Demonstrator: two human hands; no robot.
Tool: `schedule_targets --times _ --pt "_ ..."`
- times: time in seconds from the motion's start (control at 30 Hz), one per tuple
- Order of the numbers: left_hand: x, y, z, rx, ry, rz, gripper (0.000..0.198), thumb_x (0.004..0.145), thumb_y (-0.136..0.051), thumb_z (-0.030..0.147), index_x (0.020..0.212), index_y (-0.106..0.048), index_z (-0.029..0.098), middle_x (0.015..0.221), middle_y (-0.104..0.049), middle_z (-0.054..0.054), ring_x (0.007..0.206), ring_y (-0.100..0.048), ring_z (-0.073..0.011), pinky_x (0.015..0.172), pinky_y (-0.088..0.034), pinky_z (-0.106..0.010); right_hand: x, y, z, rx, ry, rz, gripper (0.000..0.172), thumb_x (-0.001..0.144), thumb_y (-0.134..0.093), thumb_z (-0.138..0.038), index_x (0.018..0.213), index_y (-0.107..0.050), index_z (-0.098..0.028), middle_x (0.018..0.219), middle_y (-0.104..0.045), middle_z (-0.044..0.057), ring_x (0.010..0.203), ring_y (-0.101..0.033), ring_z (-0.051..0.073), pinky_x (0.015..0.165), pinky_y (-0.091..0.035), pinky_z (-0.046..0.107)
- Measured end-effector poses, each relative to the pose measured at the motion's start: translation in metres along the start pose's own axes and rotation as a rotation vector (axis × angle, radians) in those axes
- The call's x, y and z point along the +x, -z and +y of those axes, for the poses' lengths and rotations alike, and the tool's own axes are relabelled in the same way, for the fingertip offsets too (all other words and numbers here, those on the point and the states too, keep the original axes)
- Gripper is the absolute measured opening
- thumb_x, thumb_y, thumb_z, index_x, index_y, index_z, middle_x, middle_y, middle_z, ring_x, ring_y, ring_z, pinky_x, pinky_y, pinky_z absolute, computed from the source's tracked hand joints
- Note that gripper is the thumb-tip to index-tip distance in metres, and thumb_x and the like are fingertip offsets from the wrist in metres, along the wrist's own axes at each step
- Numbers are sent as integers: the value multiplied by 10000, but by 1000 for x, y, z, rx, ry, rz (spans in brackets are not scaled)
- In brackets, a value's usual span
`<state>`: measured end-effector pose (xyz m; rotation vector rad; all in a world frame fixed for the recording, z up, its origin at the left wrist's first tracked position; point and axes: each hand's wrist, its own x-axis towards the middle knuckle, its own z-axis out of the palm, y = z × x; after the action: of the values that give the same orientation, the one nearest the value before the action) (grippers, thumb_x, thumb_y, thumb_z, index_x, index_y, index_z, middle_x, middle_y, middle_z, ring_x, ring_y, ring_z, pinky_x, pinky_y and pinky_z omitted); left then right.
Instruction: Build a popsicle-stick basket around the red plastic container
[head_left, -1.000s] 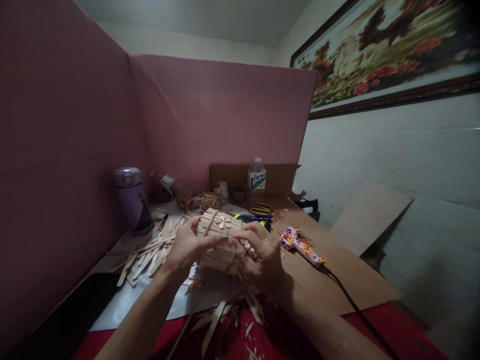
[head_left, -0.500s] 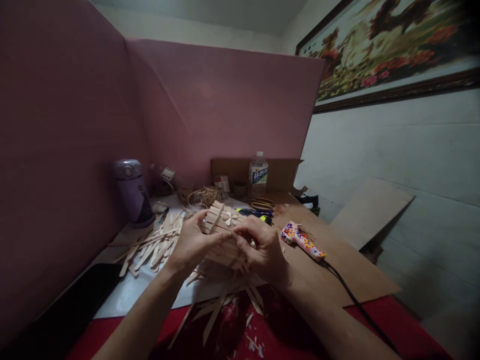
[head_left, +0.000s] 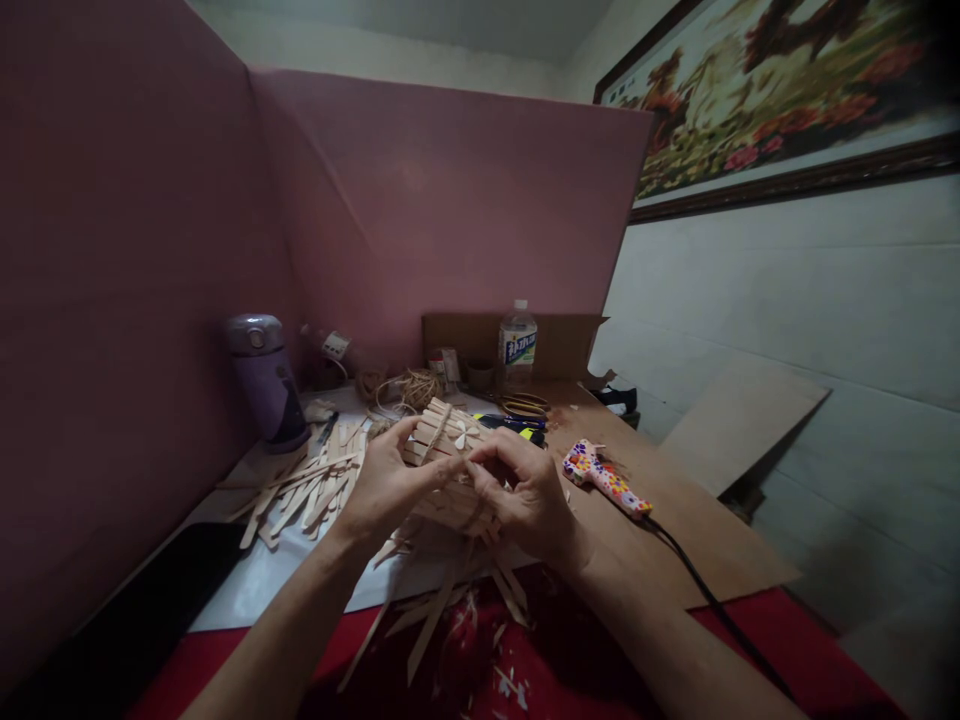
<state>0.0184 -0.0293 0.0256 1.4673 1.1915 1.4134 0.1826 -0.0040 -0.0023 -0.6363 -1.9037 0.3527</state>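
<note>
A craft-stick piece, built of pale wooden sticks side by side with bands of twine across them, is held up over the table's middle. My left hand grips its left side, the thumb lying across the front. Small pale petal shapes sit on its upper face. My right hand is closed in a pinch against the front of the piece, fingertips close to my left thumb. Whatever is between those fingertips is too small or hidden to make out.
Loose craft sticks lie left on white paper. A flowered glue gun rests on cardboard at right, its cord trailing forward. Behind stand a purple flask, a twine ball, scissors and a bottle. Wood scraps litter the red cloth.
Both hands keep nearly the same hold on the craft-stick piece. The right fingers shift only slightly at its front, and the camera view moves a little.
</note>
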Motion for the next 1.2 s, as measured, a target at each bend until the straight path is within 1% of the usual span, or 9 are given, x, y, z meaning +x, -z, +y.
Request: schedule_targets --times 0.17,0.33,0.47,0.57,0.67,0.87,1.0,1.2 --pt "0 0 -1 -11 -21 -43 547 554 -827 281 1036 -615 132 949 -706 -68 782 -644 -171 673 -510 -247 -2 -1 1 -38 24 26 101 857 -541 -175 766 -574 -203 758 -552 13 750 -520 160 628 -387 270" --pt "2 0 -2 -1 -12 -7 532 554 -818 280 1017 -613 117 932 -703 -78 787 -638 -180 684 -507 -257 -3 -1 1 -70 58 28 89 875 -542 -175 799 -579 -203 777 -564 16 794 -531 169 694 -395 289" --pt "3 0 -4 -83 21 2 500 535 -817 262 970 -616 120 877 -705 -56 723 -630 -159 667 -503 -252 -3 1 2 -71 105 -5 92 861 -529 -134 849 -590 -201 809 -571 24 816 -535 177 723 -406 299" --pt "4 0 -6 -115 44 13 513 520 -826 252 972 -619 124 854 -709 -47 716 -635 -161 666 -505 -253 -3 4 4 -79 165 -53 156 829 -523 -95 919 -602 -195 837 -574 36 826 -536 184 726 -419 307" --pt "4 1 -6 -100 51 30 511 508 -836 251 957 -624 126 844 -713 -46 725 -641 -165 672 -506 -251 -2 7 6 -90 187 -82 208 804 -540 -89 969 -609 -194 864 -579 44 826 -541 188 718 -432 311" --pt "2 -1 0 -95 52 25 509 518 -835 271 956 -623 123 860 -717 -58 732 -651 -174 666 -512 -257 -2 6 6 -65 180 -57 151 833 -531 -115 910 -624 -205 863 -608 51 841 -558 198 724 -451 326" --pt "1 -2 1 -84 47 29 473 534 -826 263 940 -627 123 849 -717 -55 732 -653 -174 663 -512 -253 -2 5 4 -63 166 -55 160 836 -530 -110 916 -627 -208 870 -620 52 853 -562 204 738 -452 338" --pt "-1 -3 0 -103 40 21 485 545 -816 259 966 -619 120 862 -712 -62 727 -645 -170 664 -514 -255 -3 3 5 -51 175 -21 129 832 -557 -107 881 -616 -211 834 -616 36 807 -555 187 708 -433 317"
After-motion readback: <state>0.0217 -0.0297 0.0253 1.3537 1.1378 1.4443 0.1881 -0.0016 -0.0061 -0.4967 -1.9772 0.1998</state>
